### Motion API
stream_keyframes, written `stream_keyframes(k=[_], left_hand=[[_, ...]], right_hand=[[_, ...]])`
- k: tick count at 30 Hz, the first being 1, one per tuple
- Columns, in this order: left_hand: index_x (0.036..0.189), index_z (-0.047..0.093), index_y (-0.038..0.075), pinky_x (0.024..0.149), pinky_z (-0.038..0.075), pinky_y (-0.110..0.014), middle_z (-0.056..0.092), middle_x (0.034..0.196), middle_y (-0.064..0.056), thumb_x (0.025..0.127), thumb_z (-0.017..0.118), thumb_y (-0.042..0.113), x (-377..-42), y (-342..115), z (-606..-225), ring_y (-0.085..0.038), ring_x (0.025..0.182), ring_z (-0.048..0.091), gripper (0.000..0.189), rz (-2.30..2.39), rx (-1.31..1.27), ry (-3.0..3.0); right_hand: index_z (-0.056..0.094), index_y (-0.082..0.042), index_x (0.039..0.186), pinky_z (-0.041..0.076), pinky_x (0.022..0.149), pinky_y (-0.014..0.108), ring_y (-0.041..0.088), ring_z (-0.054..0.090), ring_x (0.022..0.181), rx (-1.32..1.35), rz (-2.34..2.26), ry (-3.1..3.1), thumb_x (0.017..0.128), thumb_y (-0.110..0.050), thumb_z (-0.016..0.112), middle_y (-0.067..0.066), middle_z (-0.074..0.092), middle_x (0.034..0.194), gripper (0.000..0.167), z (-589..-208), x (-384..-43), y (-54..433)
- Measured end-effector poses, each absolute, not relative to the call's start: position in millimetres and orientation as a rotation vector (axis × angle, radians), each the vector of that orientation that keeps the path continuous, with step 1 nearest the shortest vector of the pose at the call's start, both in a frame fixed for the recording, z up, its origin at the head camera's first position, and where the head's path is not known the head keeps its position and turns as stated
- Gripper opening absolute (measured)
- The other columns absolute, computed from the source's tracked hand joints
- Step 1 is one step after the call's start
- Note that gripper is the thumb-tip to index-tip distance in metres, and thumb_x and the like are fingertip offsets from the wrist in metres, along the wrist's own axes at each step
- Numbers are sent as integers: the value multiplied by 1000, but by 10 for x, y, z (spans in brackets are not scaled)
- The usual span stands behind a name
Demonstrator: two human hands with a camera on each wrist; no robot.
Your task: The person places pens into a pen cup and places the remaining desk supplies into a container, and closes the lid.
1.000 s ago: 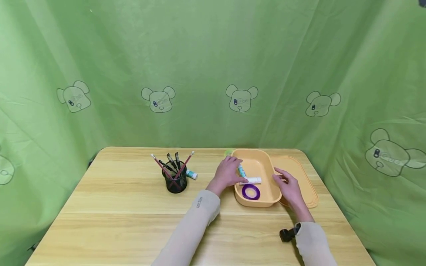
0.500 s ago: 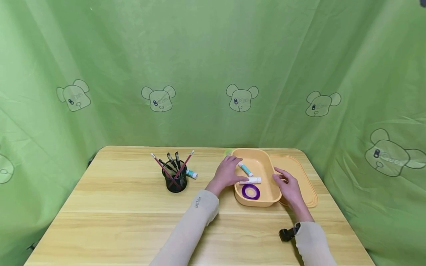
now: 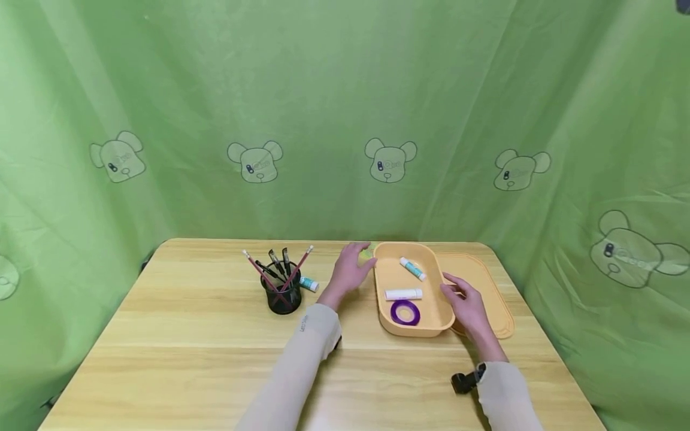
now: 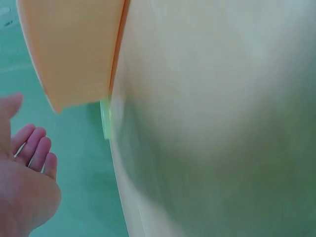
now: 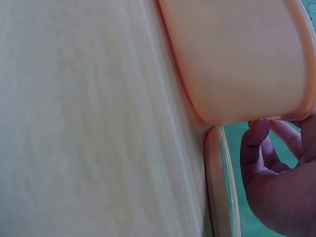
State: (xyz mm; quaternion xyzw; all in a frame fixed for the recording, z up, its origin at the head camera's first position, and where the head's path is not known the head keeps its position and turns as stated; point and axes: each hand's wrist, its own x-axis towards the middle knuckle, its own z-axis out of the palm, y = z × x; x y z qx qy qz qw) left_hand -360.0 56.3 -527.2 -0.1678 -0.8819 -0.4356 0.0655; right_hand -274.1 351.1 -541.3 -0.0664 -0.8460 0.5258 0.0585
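We see the orange box (image 3: 409, 330) near the far right corner of the worktop (image 3: 215, 341), a flat orange panel (image 3: 490, 296) between it and the right edge; inside lie a white tube (image 3: 403, 294), a blue-and-white tube (image 3: 412, 269) and a purple ring (image 3: 405, 312); we see the left hand (image 3: 347, 272) just beside the box's left rim, its grip wide; the right hand (image 3: 465, 302) touches the right rim, its grip narrower, fingers relaxed; a pen cup (image 3: 283, 299) stands left of the box, toward the far edge.
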Motion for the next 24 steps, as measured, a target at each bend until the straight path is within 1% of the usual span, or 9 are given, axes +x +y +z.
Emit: stream_keyframes(k=[4, 11, 18, 22, 24], left_hand=[[153, 47, 11, 120, 41, -45, 57, 149, -9, 103, 64, 23, -3724, 532, -5293, -28, 142, 49, 54, -1279, -496, -2725], [159, 39, 10, 125, 35, -46, 51, 156, -10, 103, 60, 15, -3842, 622, -5367, -31, 148, 44, 59, -1239, -566, -2879], [162, 32, 11, 127, 30, -48, 43, 163, -12, 104, 60, 23, -3876, 635, -5447, -32, 152, 37, 65, -1118, -554, -3045], [162, 33, 14, 126, 33, -45, 44, 162, -10, 103, 61, 25, -3889, 616, -5448, -30, 151, 39, 66, -1046, -518, -3097], [161, 36, 14, 125, 34, -46, 48, 159, -9, 102, 63, 24, -3887, 590, -5450, -30, 149, 42, 66, -1034, -495, -3084]], right_hand=[[50, -13, 154, 59, 79, 21, 18, 63, 102, -189, 1594, -2568, 105, -40, 58, 20, 58, 130, 57, -5414, -2753, 3501], [49, -13, 155, 60, 79, 22, 16, 64, 99, -213, 1600, -2577, 105, -39, 59, 20, 59, 131, 57, -5408, -2730, 3504], [49, -12, 155, 59, 78, 21, 15, 63, 99, -221, 1589, -2587, 105, -40, 59, 21, 59, 131, 57, -5395, -2731, 3494], [50, -12, 154, 59, 77, 20, 11, 62, 94, -230, 1590, -2581, 106, -37, 59, 19, 60, 127, 55, -5378, -2734, 3493], [50, -12, 153, 59, 76, 20, 8, 62, 91, -229, 1595, -2575, 105, -37, 60, 20, 60, 126, 55, -5385, -2735, 3496]])
